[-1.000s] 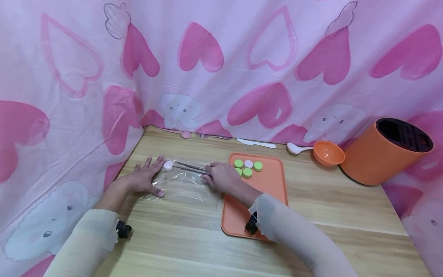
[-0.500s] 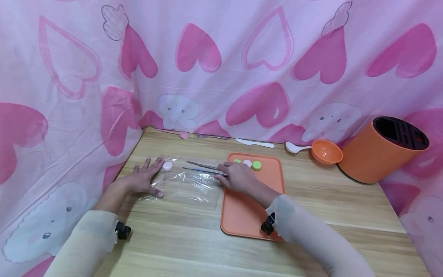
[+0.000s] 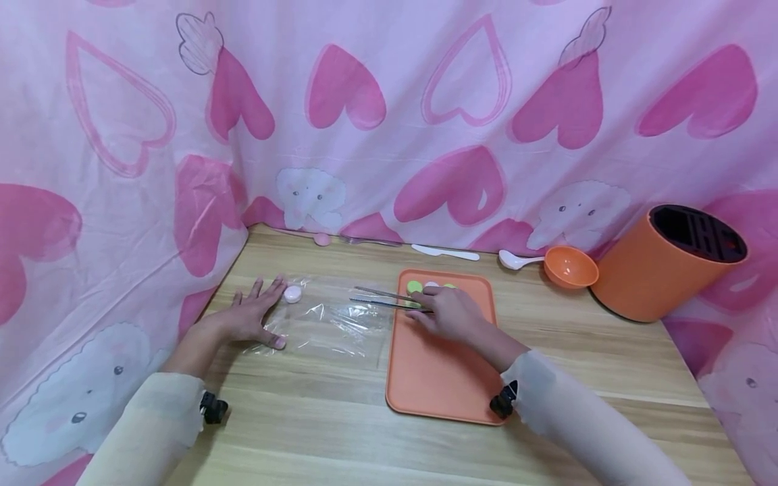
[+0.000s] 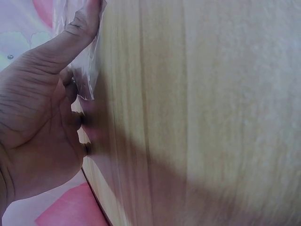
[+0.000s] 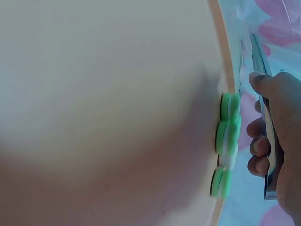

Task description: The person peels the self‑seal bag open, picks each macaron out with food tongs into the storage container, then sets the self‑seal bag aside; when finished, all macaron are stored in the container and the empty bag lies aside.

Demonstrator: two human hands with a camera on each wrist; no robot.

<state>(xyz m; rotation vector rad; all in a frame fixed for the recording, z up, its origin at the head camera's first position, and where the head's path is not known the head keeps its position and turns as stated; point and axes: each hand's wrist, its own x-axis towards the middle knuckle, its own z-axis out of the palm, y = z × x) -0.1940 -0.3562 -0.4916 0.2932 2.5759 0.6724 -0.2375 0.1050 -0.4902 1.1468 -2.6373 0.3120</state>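
Observation:
My left hand (image 3: 252, 314) lies flat with fingers spread on the left edge of a clear plastic bag (image 3: 331, 320) on the wooden table; the thumb (image 4: 77, 30) presses the plastic. A small white-pink cap (image 3: 293, 293) sits on the bag just beyond the fingertips. My right hand (image 3: 450, 312) grips metal tweezers (image 3: 383, 299), whose tips point left over the bag; the tweezers (image 5: 263, 103) hold nothing. The hand hovers over the far end of an orange tray (image 3: 440, 368), beside green and white caps (image 3: 415, 287), seen edge-on as green caps (image 5: 228, 136).
An orange cylindrical holder (image 3: 665, 263) stands at the far right, with an orange bowl (image 3: 570, 266) and white spoon (image 3: 515, 260) beside it. A white knife (image 3: 445, 252), a fork (image 3: 371, 241) and a pink spoon (image 3: 321, 238) lie along the back edge. Pink heart-print cloth surrounds the table.
My right hand let go of the white-pink cap on the bag and drew the tweezers rightward, back over the tray's far end. The left hand stayed put.

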